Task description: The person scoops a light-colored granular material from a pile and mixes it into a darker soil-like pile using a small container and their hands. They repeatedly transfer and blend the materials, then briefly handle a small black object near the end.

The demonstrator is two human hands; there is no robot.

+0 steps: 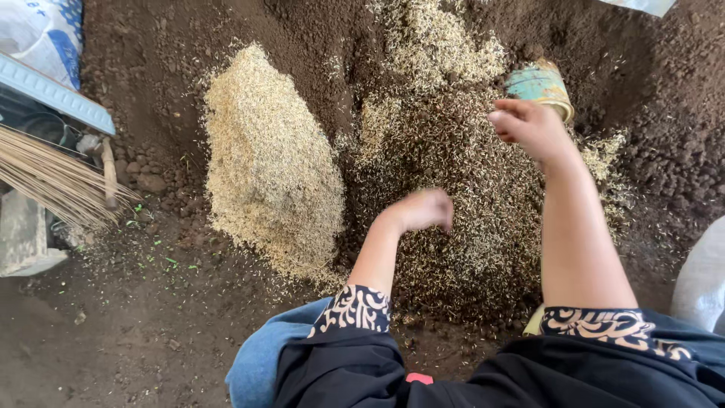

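Note:
A pale heap of rice husk (264,166) lies on dark soil (151,75). To its right, husk and soil are mixed in a darker speckled patch (461,189). My left hand (423,209) is down in that patch, fingers curled, slightly blurred. My right hand (529,125) is raised over the far side of the mix, fingers closed. Just behind my right hand sits a worn teal and yellow tin can (542,85); whether the hand touches it I cannot tell.
A straw broom (53,181) and a light blue board (53,94) lie at the left edge, with a white sack (41,30) above. A grey block (23,234) sits below the broom. A white bag (702,279) is at the right edge.

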